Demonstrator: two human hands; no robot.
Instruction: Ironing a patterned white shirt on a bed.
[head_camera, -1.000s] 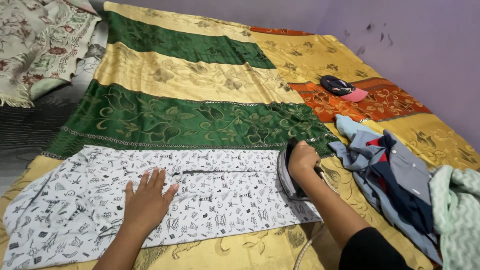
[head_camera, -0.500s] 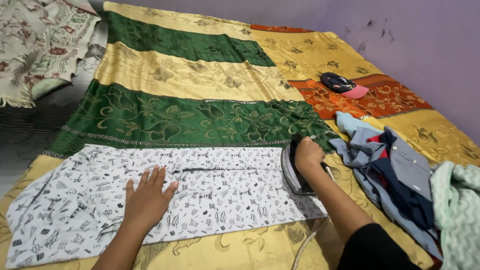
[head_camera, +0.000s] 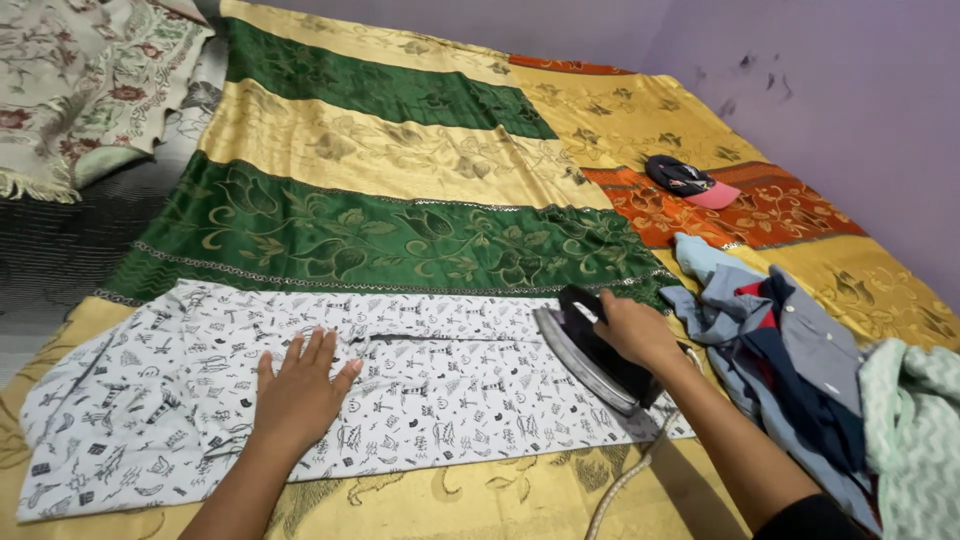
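White cotton-like cloth with small black printed motifs (head_camera: 420, 400): matt, smooth | black plastic iron with bright metal soleplate (head_camera: 590, 355): glossy | green and gold brocade bedspread (head_camera: 380, 240): faint satin sheen, woven relief | heap of blue and grey woven shirts (head_camera: 790, 360): matt, creased

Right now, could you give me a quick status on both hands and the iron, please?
Left hand flat on the white patterned cloth. Right hand in a grip on the iron, tilted at the cloth's right end. Pile of clothes beside it.
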